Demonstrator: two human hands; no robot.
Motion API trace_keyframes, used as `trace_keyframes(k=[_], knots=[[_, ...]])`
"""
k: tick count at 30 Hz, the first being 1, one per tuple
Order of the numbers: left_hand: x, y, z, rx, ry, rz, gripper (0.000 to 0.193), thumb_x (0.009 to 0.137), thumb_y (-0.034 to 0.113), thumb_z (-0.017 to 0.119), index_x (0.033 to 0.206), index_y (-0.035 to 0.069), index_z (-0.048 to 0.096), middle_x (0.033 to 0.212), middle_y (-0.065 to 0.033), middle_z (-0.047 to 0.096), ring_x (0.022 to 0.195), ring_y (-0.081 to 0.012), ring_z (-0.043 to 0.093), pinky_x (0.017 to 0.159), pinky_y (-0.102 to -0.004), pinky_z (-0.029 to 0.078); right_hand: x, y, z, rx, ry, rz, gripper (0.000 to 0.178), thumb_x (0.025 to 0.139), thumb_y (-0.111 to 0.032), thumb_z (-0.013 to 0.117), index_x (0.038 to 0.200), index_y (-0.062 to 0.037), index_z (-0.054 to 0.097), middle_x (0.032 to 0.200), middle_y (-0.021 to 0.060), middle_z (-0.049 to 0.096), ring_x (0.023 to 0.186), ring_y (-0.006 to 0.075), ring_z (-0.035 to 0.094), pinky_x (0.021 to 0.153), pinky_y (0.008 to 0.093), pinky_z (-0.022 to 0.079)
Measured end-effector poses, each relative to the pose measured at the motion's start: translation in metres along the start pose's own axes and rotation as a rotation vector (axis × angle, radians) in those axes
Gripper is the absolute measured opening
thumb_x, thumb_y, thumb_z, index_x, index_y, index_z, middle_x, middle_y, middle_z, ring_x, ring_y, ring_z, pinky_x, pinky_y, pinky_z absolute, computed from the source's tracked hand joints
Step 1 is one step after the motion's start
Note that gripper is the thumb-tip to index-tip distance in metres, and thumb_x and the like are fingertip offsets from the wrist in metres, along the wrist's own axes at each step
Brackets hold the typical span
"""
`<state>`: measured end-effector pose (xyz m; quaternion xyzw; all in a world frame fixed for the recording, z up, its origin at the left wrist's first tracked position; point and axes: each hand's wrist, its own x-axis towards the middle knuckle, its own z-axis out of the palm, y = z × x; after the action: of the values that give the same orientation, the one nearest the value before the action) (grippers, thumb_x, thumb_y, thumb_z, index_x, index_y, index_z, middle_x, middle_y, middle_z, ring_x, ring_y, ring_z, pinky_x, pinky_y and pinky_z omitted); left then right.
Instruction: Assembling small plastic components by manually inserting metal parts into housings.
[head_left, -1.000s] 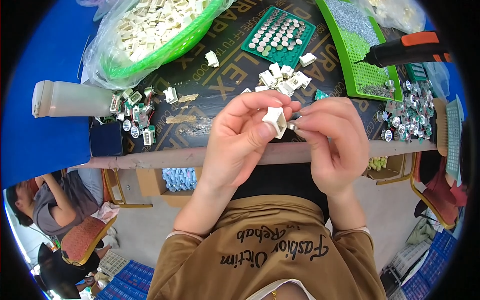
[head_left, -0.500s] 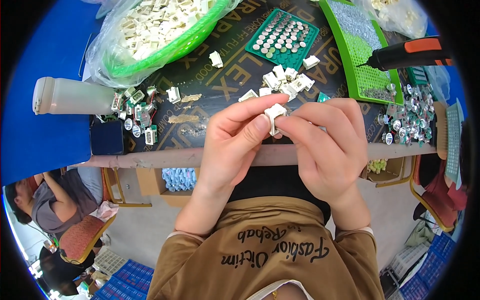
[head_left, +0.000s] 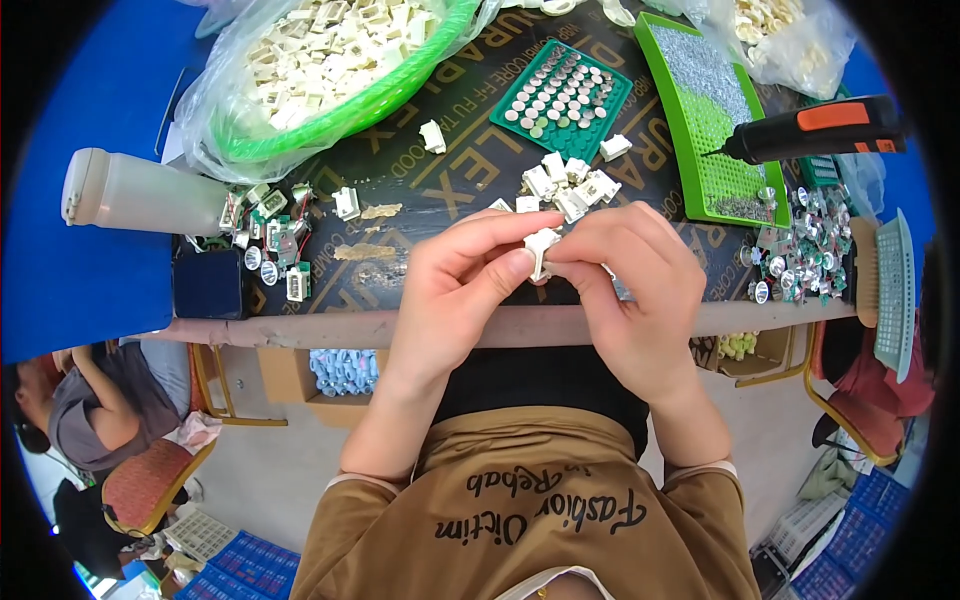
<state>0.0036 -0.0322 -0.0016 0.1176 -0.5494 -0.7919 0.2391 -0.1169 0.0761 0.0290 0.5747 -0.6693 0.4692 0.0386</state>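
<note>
A small white plastic housing [head_left: 541, 246] is pinched between the thumb and forefinger of my left hand [head_left: 446, 290], just above the table's near edge. From the other side, my right hand [head_left: 640, 285] grips the same piece with thumb and forefinger, the other fingers curled in. Whether anything tiny sits between the right fingertips cannot be made out. Just beyond my hands lies a loose pile of similar white housings [head_left: 572, 187]. Behind that stands a dark green tray [head_left: 607, 128] with rows of small round silver discs.
A green basket [head_left: 345, 128] heaped with white housings is at the far left. An orange-and-black electric screwdriver [head_left: 820, 130] juts over a bright green tray of screws [head_left: 690, 140]. Lamp parts with circuit boards [head_left: 800, 255] lie at right, others beside a translucent bottle [head_left: 145, 192] at left.
The whole view has shifted slightly. Both hands keep hold of the white housing, which looks turned a little, and the right fingers have moved slightly on it.
</note>
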Motion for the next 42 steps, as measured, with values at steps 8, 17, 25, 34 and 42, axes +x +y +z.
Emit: trace_keyframes(k=[8,17,25,34,42], knots=[[0.011,0.0,-0.014,-0.389,-0.009,-0.058,0.028,0.09,0.006,0.051,0.117,-0.001,0.051,0.104,-0.0081,0.061,0.091,-0.013,0.059,0.081,-0.0271,0.049,0.049,0.07,-0.013,-0.374,-0.085,0.197,0.008,0.079,-0.005,0.057,0.084,-0.0006,0.062,0.08,0.0144,0.061,0.075,0.0323,0.059,0.069,0.0388,0.047],[0.013,-0.008,-0.021,-0.58,-0.026,-0.07,0.027,0.09,0.007,0.053,0.116,0.001,0.051,0.104,-0.0091,0.061,0.093,-0.0154,0.06,0.082,-0.0284,0.049,0.064,0.112,-0.003,-0.615,-0.297,0.1,0.014,0.076,-0.005,0.058,0.088,-0.0043,0.065,0.08,0.0142,0.062,0.077,0.0326,0.06,0.069,0.0398,0.047],[0.014,-0.008,-0.021,-0.633,0.003,-0.116,0.027,0.089,0.008,0.054,0.116,0.002,0.05,0.104,-0.012,0.059,0.094,-0.0191,0.058,0.082,-0.0312,0.048,0.063,0.114,-0.001,-0.483,-0.245,0.143,0.006,0.075,0.0,0.057,0.081,-0.0016,0.06,0.08,0.0163,0.062,0.078,0.0334,0.06,0.068,0.0405,0.046],[0.011,-0.007,-0.019,-0.602,0.007,-0.114,0.027,0.089,0.009,0.054,0.115,0.002,0.05,0.102,-0.0125,0.058,0.093,-0.0196,0.057,0.082,-0.0335,0.048,0.049,0.036,-0.01,0.089,-0.076,0.202,0.014,0.075,0.001,0.06,0.089,-0.0016,0.061,0.078,0.008,0.063,0.072,0.0183,0.061,0.065,0.0275,0.048],[0.012,-0.007,-0.014,-0.493,0.049,-0.109,0.024,0.09,0.008,0.053,0.113,0.001,0.05,0.101,-0.0094,0.059,0.093,-0.0172,0.058,0.083,-0.0337,0.049,0.025,0.012,0.014,-0.058,0.019,-0.188,0.017,0.068,0.002,0.058,0.083,-0.0049,0.061,0.079,0.0085,0.062,0.07,0.0239,0.06,0.061,0.0318,0.049]])
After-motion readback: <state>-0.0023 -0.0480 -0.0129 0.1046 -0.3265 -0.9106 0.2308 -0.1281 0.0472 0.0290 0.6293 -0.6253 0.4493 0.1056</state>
